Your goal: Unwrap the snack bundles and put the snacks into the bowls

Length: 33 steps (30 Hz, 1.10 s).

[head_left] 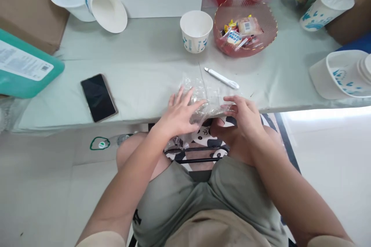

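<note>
A crumpled clear plastic bag [199,90] lies at the table's front edge, part of it hanging over toward my lap. My left hand [181,114] rests on its left side with the fingers spread. At the right side of the plastic, my right hand [245,114] has its fingers slightly bent and apart, their tips touching it. Just beyond my hands lies a slim white utility knife [222,78], slanting down to the right.
A white paper cup [196,32] stands beside a pink bowl [263,42] of wrapped snacks. At left are a phone [99,97], a green jug [29,65] and a tipped paper cup [108,11]. A white bin [321,81] with stacked cups stands right.
</note>
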Available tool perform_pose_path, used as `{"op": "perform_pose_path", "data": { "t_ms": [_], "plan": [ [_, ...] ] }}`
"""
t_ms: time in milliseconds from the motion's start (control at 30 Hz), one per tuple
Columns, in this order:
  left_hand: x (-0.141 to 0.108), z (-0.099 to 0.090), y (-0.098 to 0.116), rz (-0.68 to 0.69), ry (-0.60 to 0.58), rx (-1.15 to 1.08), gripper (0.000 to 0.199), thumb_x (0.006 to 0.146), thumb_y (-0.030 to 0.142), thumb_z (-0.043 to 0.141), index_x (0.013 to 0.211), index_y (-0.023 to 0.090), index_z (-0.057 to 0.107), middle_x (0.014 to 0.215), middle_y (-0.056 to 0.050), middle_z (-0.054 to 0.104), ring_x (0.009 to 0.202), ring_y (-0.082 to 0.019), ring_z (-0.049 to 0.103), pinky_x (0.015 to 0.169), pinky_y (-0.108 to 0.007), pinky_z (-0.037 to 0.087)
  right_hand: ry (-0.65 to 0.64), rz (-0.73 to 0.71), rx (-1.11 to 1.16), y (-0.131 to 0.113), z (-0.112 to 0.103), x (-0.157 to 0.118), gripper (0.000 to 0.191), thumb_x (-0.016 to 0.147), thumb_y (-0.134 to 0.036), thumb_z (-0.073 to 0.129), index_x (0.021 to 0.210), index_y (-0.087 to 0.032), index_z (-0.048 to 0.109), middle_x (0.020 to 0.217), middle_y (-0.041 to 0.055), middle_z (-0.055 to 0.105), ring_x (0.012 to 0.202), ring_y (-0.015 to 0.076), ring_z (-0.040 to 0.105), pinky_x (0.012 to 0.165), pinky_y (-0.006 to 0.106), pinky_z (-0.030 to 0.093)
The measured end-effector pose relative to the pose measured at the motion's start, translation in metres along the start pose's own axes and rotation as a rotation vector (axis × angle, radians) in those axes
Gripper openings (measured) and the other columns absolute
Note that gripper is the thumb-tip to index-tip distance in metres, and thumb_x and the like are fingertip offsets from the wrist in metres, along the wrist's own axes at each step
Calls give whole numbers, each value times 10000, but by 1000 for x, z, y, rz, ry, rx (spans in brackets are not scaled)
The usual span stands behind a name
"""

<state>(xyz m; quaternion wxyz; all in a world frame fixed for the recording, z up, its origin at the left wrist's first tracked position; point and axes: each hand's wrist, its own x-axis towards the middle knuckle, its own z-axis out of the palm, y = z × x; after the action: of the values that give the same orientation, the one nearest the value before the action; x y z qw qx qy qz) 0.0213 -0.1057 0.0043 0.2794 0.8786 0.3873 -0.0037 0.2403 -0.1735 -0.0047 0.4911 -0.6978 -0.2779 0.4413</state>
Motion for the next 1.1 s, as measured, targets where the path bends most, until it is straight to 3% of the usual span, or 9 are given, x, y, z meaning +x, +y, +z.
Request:
{"op": "perform_pose_path", "data": {
  "t_ms": [133,267,433,567,700,800,900,967,1100],
  "plan": [
    [-28,20,6,-120,269,-224,539,879,305,704,1404,270,586,1743,-140,200,1642,-433,89,1289,-676,209,47,-211,-81,11,-16,-43,142,804,-311,748,783,-218,644,861,24,685,909,191,701,775,316,585],
    [-51,47,4,-247,498,-504,577,866,331,723,1396,235,517,1628,-168,402,1558,-375,367,1269,-598,335,10,-451,29,25,-33,-71,259,741,-111,736,733,-219,501,806,-23,597,919,182,743,794,314,608],
    [-54,63,4,-137,394,-868,976,759,562,832,1552,274,341,1723,-166,306,1632,-372,215,1314,-588,238,-101,-633,170,27,-53,-89,277,755,-8,656,759,-223,483,770,-48,596,780,143,745,698,282,626],
    [-50,65,10,-124,132,-1219,1091,653,650,891,1538,246,398,1643,-227,443,1554,-388,400,1234,-550,406,-181,-511,300,18,-61,-96,293,712,4,642,761,-222,462,762,-64,561,677,109,710,571,221,577],
    [-60,72,22,-196,-87,-1371,678,656,597,915,1109,140,701,1118,-205,788,1013,-304,789,863,-384,628,-103,-344,428,23,-64,-92,334,662,-6,668,817,-240,486,824,-58,561,689,79,650,535,173,533],
    [-71,74,33,-294,65,-1359,500,748,606,839,868,142,696,851,-101,792,710,-178,767,581,-222,552,-71,-176,387,38,-69,-89,467,725,-94,745,1064,-321,517,1065,-34,627,910,130,718,634,220,597],
    [-78,70,39,-389,232,-1340,466,798,609,785,898,169,668,819,-54,781,629,-134,737,463,-161,458,-119,-6,302,57,-72,-92,836,756,-259,826,1399,-446,326,1246,7,636,986,177,735,708,311,644],
    [-79,68,40,-422,249,-1315,479,795,627,775,900,175,656,792,-43,769,579,-123,716,421,-156,426,-173,91,251,67,-71,-95,988,732,-328,859,1486,-427,230,1124,13,688,851,173,734,671,317,632],
    [-78,67,32,-453,246,-1191,452,813,612,765,891,177,671,757,-38,758,468,-89,635,361,-162,361,-184,149,175,82,-65,-95,781,776,-415,821,1413,-324,379,802,-22,690,593,152,660,543,288,552]
  ]
}}
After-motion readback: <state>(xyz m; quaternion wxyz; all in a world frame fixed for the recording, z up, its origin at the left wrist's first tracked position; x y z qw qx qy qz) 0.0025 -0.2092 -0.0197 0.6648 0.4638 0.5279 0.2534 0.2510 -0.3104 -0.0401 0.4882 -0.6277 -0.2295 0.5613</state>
